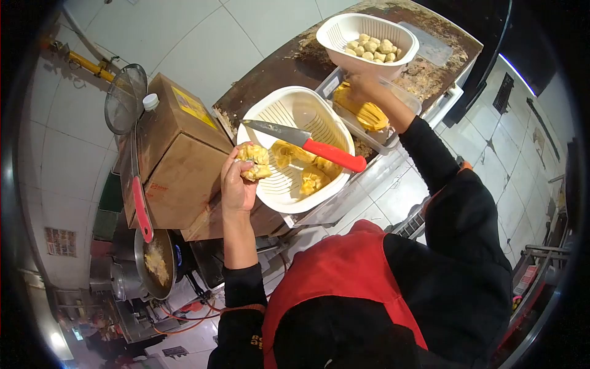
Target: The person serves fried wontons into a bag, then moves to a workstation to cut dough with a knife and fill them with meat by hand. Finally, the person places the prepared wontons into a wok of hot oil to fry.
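My left hand (236, 184) is closed around a lumpy yellow piece of food (254, 162), with the thumb pressed on it, at the left side of a white slotted basket (295, 98). Inside that basket lie several similar yellow pieces (313, 178). A knife (319, 147) with a red handle rests across the basket's rim. My right hand (365, 88) reaches into a clear plastic tub (393, 136), over flat, layered yellow food (369, 115). Its fingers are mostly hidden from this angle.
Another white basket (335, 27) holds several pale round balls (372, 48). A clear lid (427, 43) lies beside it on the worn brown table (264, 77). A cardboard box (178, 166) and a red-handled strainer (126, 98) stand left, above a pan (144, 283).
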`<state>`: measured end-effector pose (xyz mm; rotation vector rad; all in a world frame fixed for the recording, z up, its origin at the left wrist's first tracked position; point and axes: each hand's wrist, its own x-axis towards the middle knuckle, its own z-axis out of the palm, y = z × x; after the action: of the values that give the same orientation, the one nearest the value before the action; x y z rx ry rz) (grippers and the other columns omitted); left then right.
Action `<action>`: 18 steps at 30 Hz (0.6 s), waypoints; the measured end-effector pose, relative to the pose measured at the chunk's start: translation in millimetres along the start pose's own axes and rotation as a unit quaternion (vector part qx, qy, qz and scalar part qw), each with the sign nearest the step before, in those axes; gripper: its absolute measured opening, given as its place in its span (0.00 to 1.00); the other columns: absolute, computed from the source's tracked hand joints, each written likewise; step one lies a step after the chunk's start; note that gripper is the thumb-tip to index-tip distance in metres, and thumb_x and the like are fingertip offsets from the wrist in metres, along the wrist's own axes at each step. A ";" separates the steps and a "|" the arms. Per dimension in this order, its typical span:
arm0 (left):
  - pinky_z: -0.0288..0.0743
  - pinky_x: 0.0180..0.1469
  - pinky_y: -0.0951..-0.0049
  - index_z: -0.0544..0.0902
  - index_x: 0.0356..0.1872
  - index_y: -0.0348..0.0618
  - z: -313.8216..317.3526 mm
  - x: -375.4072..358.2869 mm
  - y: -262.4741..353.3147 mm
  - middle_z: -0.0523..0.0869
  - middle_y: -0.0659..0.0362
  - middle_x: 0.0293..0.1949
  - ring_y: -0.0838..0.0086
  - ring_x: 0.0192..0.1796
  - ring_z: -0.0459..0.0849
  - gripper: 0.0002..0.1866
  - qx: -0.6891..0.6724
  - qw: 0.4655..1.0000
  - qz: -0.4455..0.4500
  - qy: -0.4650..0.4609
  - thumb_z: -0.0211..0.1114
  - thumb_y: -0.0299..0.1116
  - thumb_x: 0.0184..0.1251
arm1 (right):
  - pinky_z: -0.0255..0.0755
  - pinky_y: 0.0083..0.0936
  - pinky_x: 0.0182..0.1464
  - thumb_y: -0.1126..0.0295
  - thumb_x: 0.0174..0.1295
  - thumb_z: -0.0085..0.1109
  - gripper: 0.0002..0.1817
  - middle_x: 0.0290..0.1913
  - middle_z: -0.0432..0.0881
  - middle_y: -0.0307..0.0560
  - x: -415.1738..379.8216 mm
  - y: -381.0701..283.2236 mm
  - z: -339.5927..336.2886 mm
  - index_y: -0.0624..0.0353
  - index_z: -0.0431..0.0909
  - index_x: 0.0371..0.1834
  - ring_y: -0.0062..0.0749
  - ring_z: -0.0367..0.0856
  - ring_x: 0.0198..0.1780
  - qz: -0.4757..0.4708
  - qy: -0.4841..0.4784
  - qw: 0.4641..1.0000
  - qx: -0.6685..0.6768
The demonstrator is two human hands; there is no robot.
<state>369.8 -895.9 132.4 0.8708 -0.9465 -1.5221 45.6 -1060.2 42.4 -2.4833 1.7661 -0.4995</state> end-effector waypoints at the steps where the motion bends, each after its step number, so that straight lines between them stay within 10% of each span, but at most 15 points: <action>1: 0.76 0.38 0.71 0.69 0.47 0.32 -0.3 0.4 -1.4 0.76 0.52 0.37 0.69 0.36 0.78 0.21 -0.006 1.000 0.000 -0.006 0.50 0.24 0.47 | 0.72 0.35 0.41 0.62 0.40 0.63 0.15 0.30 0.79 0.58 -3.3 4.7 4.2 0.62 0.80 0.26 0.50 0.78 0.37 0.010 0.005 1.000 -0.004; 18: 0.68 0.27 0.72 0.69 0.42 0.36 -9.3 7.3 -15.1 0.75 0.50 0.31 0.69 0.27 0.72 0.16 -0.028 0.999 0.033 0.018 0.47 0.24 0.48 | 0.71 0.32 0.33 0.62 0.37 0.65 0.15 0.28 0.80 0.56 7.4 35.8 14.4 0.62 0.81 0.25 0.44 0.79 0.31 0.015 -0.067 0.997 -0.039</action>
<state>371.2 -902.8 114.5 0.8151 -0.8942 -1.4653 19.4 -1081.5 22.4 -2.4726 1.8012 -0.2600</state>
